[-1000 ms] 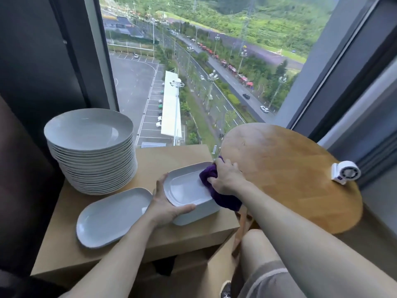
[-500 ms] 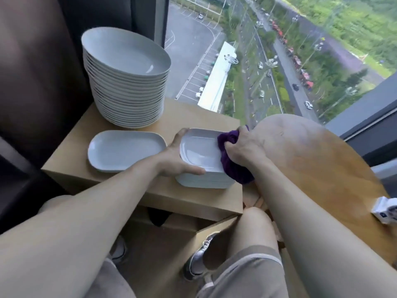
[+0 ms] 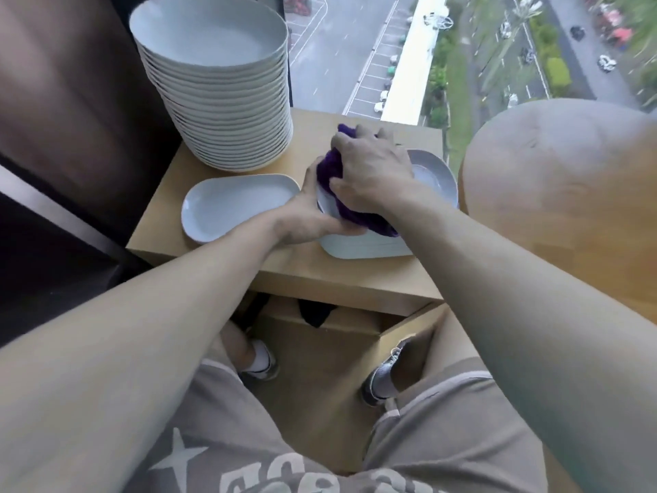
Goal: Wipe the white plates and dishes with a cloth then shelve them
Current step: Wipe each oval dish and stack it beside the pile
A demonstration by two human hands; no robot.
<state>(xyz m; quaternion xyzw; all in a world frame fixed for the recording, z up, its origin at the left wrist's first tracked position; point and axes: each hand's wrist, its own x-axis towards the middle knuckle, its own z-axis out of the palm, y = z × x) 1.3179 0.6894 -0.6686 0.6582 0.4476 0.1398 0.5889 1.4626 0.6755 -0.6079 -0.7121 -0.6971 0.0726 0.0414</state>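
On the left is a tall pile of round plates (image 3: 213,83), at the back of the wooden box top (image 3: 284,265). If my arm bumps it, I think the whole pile could tip and smash. In front of it lies one flat plate (image 3: 234,204), close to the box's front edge and just beside my left wrist. A nudge could push it off.

My left hand (image 3: 309,218) grips the near left rim of the white dish (image 3: 435,174), which sits on more dishes by the right front corner. My right hand (image 3: 369,172) is bunched round the purple cloth (image 3: 341,186) and presses it inside that dish. If I rub too hard, or my left hand slips, the dishes could slide off the corner. The round table (image 3: 554,172) is just beside them.
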